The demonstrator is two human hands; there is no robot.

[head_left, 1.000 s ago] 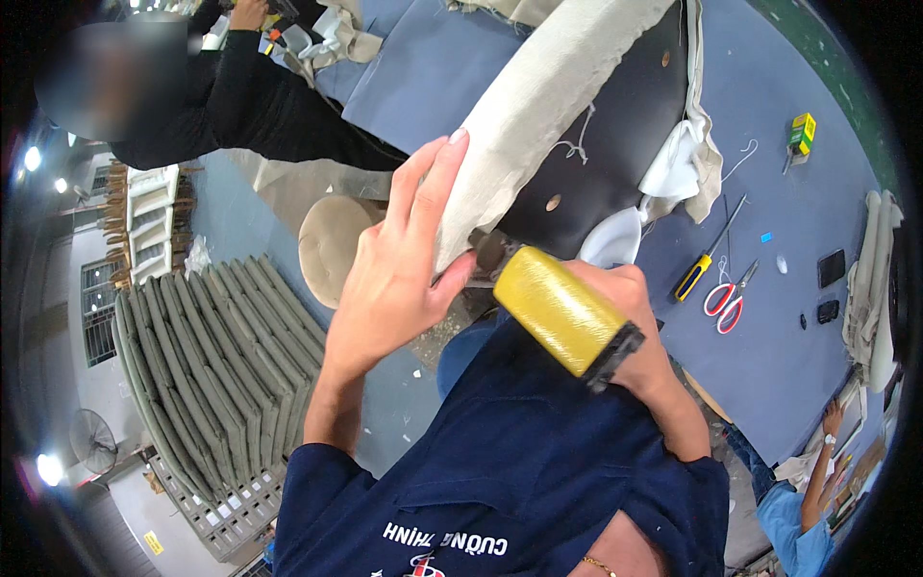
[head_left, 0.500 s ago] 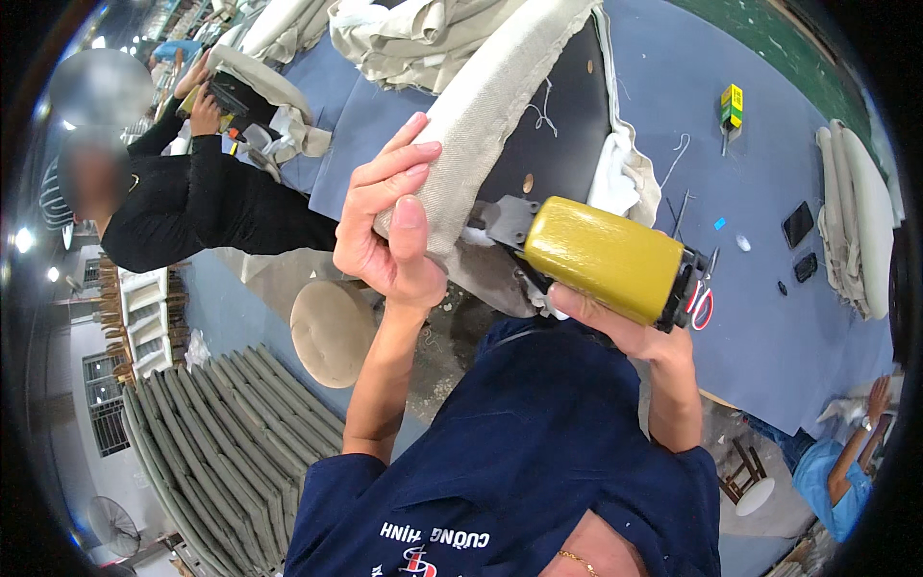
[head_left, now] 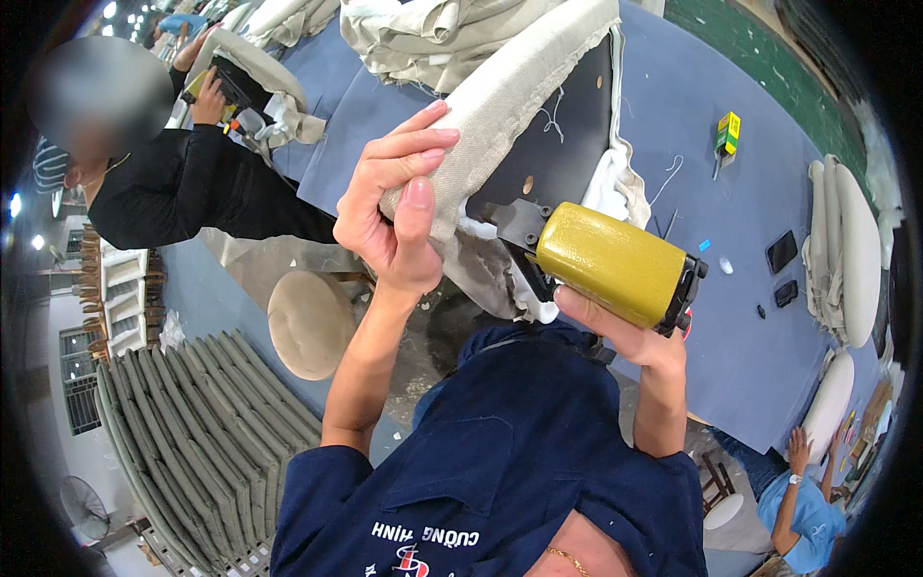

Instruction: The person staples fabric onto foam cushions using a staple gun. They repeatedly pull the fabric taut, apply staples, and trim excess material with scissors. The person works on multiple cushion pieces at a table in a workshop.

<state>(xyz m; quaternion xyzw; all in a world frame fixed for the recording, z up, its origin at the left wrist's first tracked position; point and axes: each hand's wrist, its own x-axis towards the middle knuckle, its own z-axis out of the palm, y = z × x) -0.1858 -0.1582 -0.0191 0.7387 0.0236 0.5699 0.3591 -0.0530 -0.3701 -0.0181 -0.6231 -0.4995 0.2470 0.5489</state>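
My left hand (head_left: 389, 216) is closed on the near left end of an upholstered panel (head_left: 524, 82), its fingers over the beige woven fabric and the thumb pressed to the edge. The panel's underside is a dark board (head_left: 567, 111) with small oval holes, and the fabric is folded over its rim. In my right hand (head_left: 630, 337) is a yellow staple gun (head_left: 611, 264), its dark nose at the panel's near edge beside my left thumb. The gun's body hides most of my right fingers. White padding (head_left: 611, 183) and loose fabric show along the panel's right side.
On the blue table (head_left: 702, 106) lie a yellow-green box (head_left: 727, 135), a phone (head_left: 781, 252) and stacked beige panels (head_left: 846, 250). Bundled fabric (head_left: 433, 43) lies at the back. Left are a round stool (head_left: 312, 322), stacked grey cushions (head_left: 202, 442) and a co-worker (head_left: 192, 183); another person (head_left: 808, 514) is at right.
The view has shifted slightly. The staple gun remains at the panel's near edge in my right hand, and my left grip looks unchanged. The scissors' red handles are now mostly hidden behind the gun.
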